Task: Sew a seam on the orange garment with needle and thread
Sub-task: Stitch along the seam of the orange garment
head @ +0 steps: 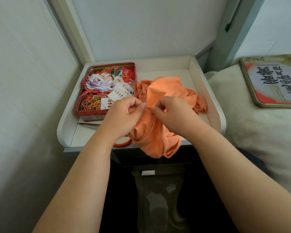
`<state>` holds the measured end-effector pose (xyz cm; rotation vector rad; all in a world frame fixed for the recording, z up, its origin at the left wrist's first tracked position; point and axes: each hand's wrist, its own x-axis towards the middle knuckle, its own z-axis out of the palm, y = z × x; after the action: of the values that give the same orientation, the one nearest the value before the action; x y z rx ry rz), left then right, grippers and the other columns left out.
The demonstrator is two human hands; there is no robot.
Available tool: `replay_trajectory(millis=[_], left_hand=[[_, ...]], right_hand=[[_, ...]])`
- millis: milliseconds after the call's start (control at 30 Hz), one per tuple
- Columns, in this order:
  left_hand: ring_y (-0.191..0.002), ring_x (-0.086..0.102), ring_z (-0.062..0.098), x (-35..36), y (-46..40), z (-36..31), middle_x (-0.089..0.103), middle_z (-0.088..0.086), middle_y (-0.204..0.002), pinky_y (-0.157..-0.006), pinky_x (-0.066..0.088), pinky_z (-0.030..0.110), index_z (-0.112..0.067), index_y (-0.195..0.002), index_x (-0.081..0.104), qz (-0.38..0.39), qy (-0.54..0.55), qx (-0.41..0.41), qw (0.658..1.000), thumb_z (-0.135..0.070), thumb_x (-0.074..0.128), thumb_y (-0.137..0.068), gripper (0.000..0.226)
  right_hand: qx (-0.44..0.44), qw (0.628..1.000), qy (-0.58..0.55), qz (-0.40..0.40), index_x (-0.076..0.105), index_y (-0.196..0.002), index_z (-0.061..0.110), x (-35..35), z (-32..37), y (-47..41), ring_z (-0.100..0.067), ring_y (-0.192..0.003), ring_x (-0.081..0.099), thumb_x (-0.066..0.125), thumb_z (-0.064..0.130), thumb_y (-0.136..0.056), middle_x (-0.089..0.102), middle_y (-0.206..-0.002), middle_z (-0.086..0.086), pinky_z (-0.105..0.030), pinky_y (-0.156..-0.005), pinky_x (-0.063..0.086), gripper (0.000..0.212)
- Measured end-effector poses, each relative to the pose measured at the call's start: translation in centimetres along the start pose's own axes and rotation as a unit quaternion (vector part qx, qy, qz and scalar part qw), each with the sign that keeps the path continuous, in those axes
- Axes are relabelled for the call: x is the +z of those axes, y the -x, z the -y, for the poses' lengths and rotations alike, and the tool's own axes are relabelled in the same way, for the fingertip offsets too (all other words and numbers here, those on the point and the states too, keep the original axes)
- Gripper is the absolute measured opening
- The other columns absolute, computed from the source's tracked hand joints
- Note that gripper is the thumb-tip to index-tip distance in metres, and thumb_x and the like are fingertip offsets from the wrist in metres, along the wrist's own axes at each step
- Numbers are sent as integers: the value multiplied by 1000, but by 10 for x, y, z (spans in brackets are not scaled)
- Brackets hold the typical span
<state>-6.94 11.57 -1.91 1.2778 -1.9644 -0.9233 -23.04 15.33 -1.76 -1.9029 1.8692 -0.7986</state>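
While my two hands meet over the cloth, entries as follows.

Garment: orange garment point(158, 128) lies crumpled on the white tray-top table point(213, 105), right of centre; its near end hangs over the front edge toward my lap.
Fold: a ridge of the cloth is raised between my hands, above the rest of the heap.
Left hand: my left hand point(124, 113) has fingers curled, thumb pressed against the forefinger, pinching the raised fold from the left.
Right hand: my right hand point(170, 111) has fingers curled in, tips pinched together at the same fold, just beside the left thumb.
Needle: a thin glint point(149, 107) shows between the two thumbs; I cannot tell for certain that it is the needle, nor which hand has it.
Thread: too fine to make out at the fold.
Tin: red tin point(107, 113) stands open on the left half of the table, touching the garment's left edge, full of tangled coloured threads and needle cards.
Tool: a slim metal tool point(89, 125) lies in front of the tin, partly under my left wrist.
Ring: a red ring point(123, 144) lies at the front edge, half under the cloth.
Lid: a printed tin lid point(274, 81) rests on the pale bedding to the right, well apart.
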Motion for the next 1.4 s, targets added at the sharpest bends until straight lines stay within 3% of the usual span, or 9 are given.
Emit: replay_trajectory(millis=[100,233,333,500,700,933,1067,1267,1400], left_hand=[[-54,53,-4,8,-1,-2,61,-11,-60,-55,40,10,-19,-83,68,-17,3,-9,1000,-27,61,-94,16],[-58,59,3,13,-1,1,66,-6,-66,-57,45,19,-23,-86,68,-37,-23,-14,999,-33,63,-92,13],[-67,60,-5,13,1,0,66,-16,-74,-56,42,9,-24,-92,70,-64,-74,11,995,-32,62,-93,11],[-60,58,3,10,1,0,68,-9,-75,-55,48,26,-21,-91,73,-95,-108,26,989,-26,61,-92,12],[-54,58,4,10,2,1,55,-17,-59,-53,52,32,-18,-90,71,-104,-108,51,987,-25,60,-93,13],[-76,61,-3,18,1,-1,68,-12,-81,-66,46,15,-27,-89,72,-51,-81,87,992,-21,64,-91,10],[-86,62,-4,20,1,-4,70,-14,-88,-75,47,15,-29,-89,74,-49,-19,61,997,-23,66,-90,10],[-87,60,2,21,0,1,65,-9,-92,-75,45,14,-25,-93,70,-44,-52,87,994,-19,66,-89,8],[-85,57,5,21,-1,1,60,-5,-90,-73,42,12,-18,-91,71,-51,-72,118,989,-17,67,-87,6]], right_hand=[[1,998,39,-42,56,-90,4,13,5,1,-32,-79,61,46,27,-99,65,-86,-16,-37,-63,44,26],[6,996,64,-61,51,-102,3,22,6,1,-38,-80,62,40,26,-102,66,-88,-19,-38,-61,45,25],[-10,996,56,-73,52,-105,9,22,5,2,-36,-75,62,40,28,-102,64,-78,-14,-41,-61,48,23],[63,983,-154,72,56,-101,24,8,5,1,-5,-42,49,50,33,-99,54,-52,7,-22,-46,41,11],[98,955,-191,207,63,-77,12,-12,-1,2,-12,-48,48,58,26,-95,63,-58,-1,-24,-48,38,23],[147,939,-277,145,54,-68,9,-9,-5,-2,-9,-43,33,51,29,-99,52,-53,-1,-22,-42,23,37],[159,951,-243,105,59,-75,6,-12,-9,-4,-12,-48,34,53,32,-98,50,-68,-12,-24,-44,26,35],[156,940,-287,98,58,-77,6,-12,-8,-3,-8,-41,34,58,27,-97,54,-55,-1,-20,-40,25,29],[176,928,-315,91,58,-90,7,-15,-7,-5,-7,-40,32,56,41,-95,52,-48,7,-21,-40,23,34]])
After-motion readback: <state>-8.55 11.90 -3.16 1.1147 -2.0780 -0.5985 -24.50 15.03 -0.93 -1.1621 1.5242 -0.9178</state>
